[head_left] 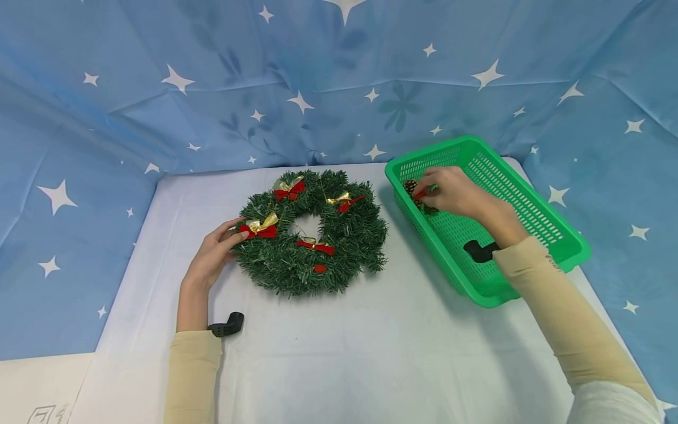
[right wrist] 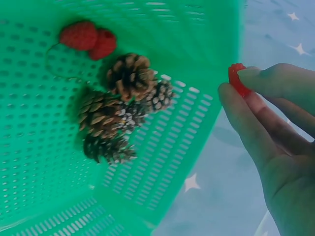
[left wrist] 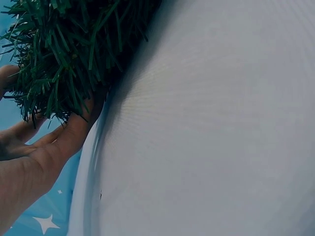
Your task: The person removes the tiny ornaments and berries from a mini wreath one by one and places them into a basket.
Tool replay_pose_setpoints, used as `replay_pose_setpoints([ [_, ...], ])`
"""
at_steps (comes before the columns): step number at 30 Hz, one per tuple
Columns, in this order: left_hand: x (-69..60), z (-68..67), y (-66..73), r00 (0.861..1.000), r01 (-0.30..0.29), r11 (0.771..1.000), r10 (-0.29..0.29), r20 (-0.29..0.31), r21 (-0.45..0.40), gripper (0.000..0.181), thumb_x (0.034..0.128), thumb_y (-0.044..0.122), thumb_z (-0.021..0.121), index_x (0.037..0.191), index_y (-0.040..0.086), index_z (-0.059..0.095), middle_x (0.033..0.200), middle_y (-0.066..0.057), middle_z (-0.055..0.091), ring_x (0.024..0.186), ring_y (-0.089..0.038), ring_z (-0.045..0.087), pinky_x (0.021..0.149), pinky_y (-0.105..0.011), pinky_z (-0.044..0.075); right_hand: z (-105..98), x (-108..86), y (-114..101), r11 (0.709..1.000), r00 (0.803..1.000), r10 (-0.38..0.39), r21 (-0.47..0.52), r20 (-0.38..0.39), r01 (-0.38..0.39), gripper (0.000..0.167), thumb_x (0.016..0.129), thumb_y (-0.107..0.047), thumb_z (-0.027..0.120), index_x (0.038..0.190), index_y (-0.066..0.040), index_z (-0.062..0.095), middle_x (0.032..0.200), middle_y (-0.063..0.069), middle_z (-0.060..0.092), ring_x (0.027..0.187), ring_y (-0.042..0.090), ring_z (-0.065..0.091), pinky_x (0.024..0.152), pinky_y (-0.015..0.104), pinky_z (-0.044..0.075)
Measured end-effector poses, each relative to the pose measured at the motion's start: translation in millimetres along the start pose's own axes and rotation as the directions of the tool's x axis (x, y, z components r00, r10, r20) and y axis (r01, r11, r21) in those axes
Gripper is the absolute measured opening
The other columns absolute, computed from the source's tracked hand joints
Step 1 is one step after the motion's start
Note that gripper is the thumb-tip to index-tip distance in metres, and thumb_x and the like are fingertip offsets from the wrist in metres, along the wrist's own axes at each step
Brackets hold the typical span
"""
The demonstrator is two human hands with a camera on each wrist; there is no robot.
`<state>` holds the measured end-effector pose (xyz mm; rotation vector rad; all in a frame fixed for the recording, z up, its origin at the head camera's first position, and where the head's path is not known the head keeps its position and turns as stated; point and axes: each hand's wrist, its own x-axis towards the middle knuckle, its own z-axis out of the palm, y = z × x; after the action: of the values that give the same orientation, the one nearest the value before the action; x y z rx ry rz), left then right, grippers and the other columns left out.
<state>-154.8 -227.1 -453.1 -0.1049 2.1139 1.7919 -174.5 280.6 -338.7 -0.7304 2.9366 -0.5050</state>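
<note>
A green Christmas wreath (head_left: 346,250) lies on the white table, dressed with several red-and-gold bows (head_left: 318,247) and one red berry (head_left: 320,268). At its left edge my left hand (head_left: 213,253) grips it, thumb on top beside a bow; the left wrist view shows fingers tucked under the needles (left wrist: 64,64). Over the far left part of the green basket (head_left: 450,268), my right hand (head_left: 457,191) pinches a red artificial raspberry (right wrist: 237,78) between thumb and fingertips. Inside the basket are several pine cones (right wrist: 130,76) and two more raspberries (right wrist: 78,36).
The basket stands at the right of the table, its rim raised above the white cloth (head_left: 328,353). A blue star-patterned curtain (head_left: 339,88) hangs behind and along the sides. Black wrist cameras (head_left: 228,325) sit on both wrists.
</note>
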Motion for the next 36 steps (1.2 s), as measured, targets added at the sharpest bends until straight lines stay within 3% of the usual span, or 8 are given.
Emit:
replay_pose_setpoints([
  [6,-0.8,-0.6,0.6,1.000,-0.003,1.000,0.003,-0.003,0.005,0.066,0.1041,0.037,0.062,0.162,0.018,0.036,0.162,-0.018,0.034,0.144,-0.028,0.036,0.085,-0.028,0.048,4,-4.5,10,0.999,0.998,0.049,0.018,0.046,-0.050,0.018,0.091,0.004,0.071,0.107,-0.001,0.079,0.102,0.013,0.067,0.078,0.025,0.059,0.066,0.039,0.046],
  [12,-1.0,-0.5,0.0,1.000,-0.001,1.000,0.001,-0.009,0.008,0.066,0.1042,0.038,0.062,0.161,0.019,0.036,0.159,-0.017,0.037,0.133,-0.019,0.042,0.085,-0.029,0.048,17,-8.9,21,0.998,0.995,0.063,0.022,0.071,-0.065,0.016,0.090,0.003,0.073,0.105,0.000,0.079,0.097,0.014,0.068,0.078,0.024,0.059,0.066,0.037,0.048],
  [19,-1.6,0.3,-0.1,1.000,-0.005,1.000,0.005,-0.012,0.007,0.065,0.1040,0.038,0.062,0.161,0.020,0.037,0.160,-0.016,0.037,0.131,-0.017,0.043,0.085,-0.029,0.047,33,-12.0,33,0.995,0.992,0.056,0.072,0.110,-0.064,0.015,0.091,0.004,0.072,0.104,0.000,0.079,0.103,0.018,0.072,0.088,0.031,0.069,0.075,0.045,0.057],
  [28,0.8,1.1,-0.9,1.000,-0.006,1.000,0.006,-0.007,0.011,0.066,0.1038,0.038,0.063,0.162,0.020,0.036,0.157,-0.013,0.038,0.125,-0.012,0.046,0.083,-0.030,0.047,43,-14.1,40,0.989,0.982,0.090,0.100,0.167,-0.107,0.015,0.091,0.004,0.071,0.104,0.002,0.077,0.105,0.019,0.075,0.096,0.036,0.071,0.081,0.047,0.059],
  [36,0.2,0.1,-0.7,1.000,-0.011,1.000,0.011,0.001,0.006,0.067,0.1036,0.039,0.063,0.161,0.019,0.036,0.136,0.002,0.051,0.120,-0.012,0.048,0.085,-0.031,0.047,47,-14.0,42,0.988,0.978,0.086,0.110,0.192,-0.109,0.016,0.092,0.006,0.070,0.106,0.006,0.076,0.107,0.024,0.074,0.098,0.040,0.071,0.081,0.046,0.059],
])
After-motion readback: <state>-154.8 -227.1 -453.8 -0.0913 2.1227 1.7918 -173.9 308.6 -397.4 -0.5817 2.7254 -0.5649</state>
